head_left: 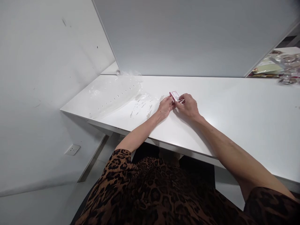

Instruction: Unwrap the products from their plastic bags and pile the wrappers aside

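A small white box with dark pink edges (175,96) is held between both hands, just above the white table. My left hand (166,106) is closed around its left end. From the right, the fingers of my right hand (188,104) pinch its near right corner. Print on the box's top face is too small to read. Parts of the box are hidden behind my fingers.
Clear crumpled plastic film (126,84) lies at the left of the white table (234,118). A grey panel (182,37) rises behind the table. Plastic-wrapped items (290,64) sit at the far right. A wall socket (72,149) is below left.
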`<state>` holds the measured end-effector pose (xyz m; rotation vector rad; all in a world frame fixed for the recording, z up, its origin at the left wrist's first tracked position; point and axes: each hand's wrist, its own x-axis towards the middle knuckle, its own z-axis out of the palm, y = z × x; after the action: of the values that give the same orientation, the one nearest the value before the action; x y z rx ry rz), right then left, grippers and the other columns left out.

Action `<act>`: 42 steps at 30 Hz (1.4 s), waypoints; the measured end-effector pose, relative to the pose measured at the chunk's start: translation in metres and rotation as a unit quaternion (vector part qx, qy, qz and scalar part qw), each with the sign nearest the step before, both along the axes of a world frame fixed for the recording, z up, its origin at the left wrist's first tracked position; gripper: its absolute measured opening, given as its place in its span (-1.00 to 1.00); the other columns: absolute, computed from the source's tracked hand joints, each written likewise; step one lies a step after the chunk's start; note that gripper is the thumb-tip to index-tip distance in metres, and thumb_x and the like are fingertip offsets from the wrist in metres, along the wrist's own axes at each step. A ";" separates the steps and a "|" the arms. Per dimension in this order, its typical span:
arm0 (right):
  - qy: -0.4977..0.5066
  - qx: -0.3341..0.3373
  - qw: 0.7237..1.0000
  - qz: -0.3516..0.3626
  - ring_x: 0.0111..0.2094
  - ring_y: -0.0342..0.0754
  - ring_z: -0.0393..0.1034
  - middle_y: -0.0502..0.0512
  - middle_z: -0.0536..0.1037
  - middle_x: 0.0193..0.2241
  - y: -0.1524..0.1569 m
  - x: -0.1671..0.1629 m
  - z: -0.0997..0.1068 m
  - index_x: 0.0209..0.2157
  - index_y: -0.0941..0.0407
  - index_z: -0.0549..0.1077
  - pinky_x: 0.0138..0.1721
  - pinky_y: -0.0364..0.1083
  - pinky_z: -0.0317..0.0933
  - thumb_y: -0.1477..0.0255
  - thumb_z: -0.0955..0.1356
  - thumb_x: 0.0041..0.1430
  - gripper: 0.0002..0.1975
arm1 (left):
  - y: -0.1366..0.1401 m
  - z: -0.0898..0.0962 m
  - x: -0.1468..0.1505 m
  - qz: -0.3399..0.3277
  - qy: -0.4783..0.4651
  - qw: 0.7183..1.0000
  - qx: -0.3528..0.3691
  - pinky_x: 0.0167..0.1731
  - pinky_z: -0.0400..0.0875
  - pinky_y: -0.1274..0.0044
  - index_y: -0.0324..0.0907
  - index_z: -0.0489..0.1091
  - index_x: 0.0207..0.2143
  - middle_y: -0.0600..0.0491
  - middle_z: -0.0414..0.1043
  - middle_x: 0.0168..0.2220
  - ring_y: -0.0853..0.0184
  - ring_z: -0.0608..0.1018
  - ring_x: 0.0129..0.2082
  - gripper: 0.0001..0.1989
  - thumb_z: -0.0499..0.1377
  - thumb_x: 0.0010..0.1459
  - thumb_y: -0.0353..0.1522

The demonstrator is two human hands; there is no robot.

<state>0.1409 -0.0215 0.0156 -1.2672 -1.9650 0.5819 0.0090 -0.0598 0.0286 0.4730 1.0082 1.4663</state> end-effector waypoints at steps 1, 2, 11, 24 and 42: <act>-0.012 0.017 1.000 0.013 -0.18 0.11 0.44 0.28 0.56 -0.08 -0.002 -0.001 -0.002 -0.22 0.05 0.37 0.01 0.15 0.39 0.29 0.41 0.20 -0.81 | 0.001 -0.001 0.000 0.006 -0.006 1.000 0.002 0.11 0.57 0.45 -0.25 0.52 -0.13 0.01 0.62 -0.29 0.37 0.69 -0.18 -0.93 0.23 0.39 -0.46; -0.007 0.030 0.999 0.031 -0.15 0.12 0.44 0.29 0.56 -0.06 -0.003 -0.002 -0.004 -0.21 0.05 0.38 0.00 0.15 0.39 0.26 0.41 0.20 -0.79 | 0.002 -0.002 0.001 0.016 -0.007 1.000 0.003 0.11 0.57 0.44 -0.25 0.51 -0.16 0.02 0.60 -0.31 0.37 0.69 -0.18 -0.94 0.22 0.40 -0.46; 0.256 -0.116 0.955 0.091 -0.26 -0.01 0.44 0.13 0.59 -0.16 0.003 0.004 0.000 -0.09 0.07 0.49 -0.35 -0.05 0.34 -0.29 0.53 -0.06 -0.22 | 0.003 0.003 -0.001 0.053 -0.023 0.998 0.019 0.11 0.58 0.45 -0.21 0.40 -0.17 0.09 0.59 -0.28 0.49 0.64 -0.30 -0.86 0.30 0.33 -0.56; 0.337 -0.274 0.901 0.013 -0.44 -0.13 0.40 0.03 0.53 -0.43 -0.023 0.089 0.016 -0.29 0.13 0.49 -0.46 -0.15 0.24 0.00 0.61 0.11 -0.49 | -0.005 -0.010 0.007 -0.147 0.266 0.947 0.103 -0.31 0.70 0.48 -0.20 0.56 0.00 -0.14 0.43 0.13 0.25 0.60 -0.04 -0.39 0.51 0.07 0.00; 0.271 -0.078 0.892 -0.353 -0.43 -0.36 0.32 0.02 0.44 -0.28 0.259 0.270 0.061 -0.13 0.29 0.37 -0.24 -0.11 0.19 0.69 0.23 0.47 -0.89 | -0.009 -0.014 0.005 -0.172 0.389 0.898 0.111 -0.48 0.62 0.58 -0.12 0.53 0.09 -0.14 0.32 0.18 0.31 0.53 -0.10 -0.59 0.31 0.31 -0.11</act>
<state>0.4111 0.2378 0.0765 -1.5831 -0.9182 0.6277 0.0142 -0.0692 0.0144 1.4086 1.2841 1.0672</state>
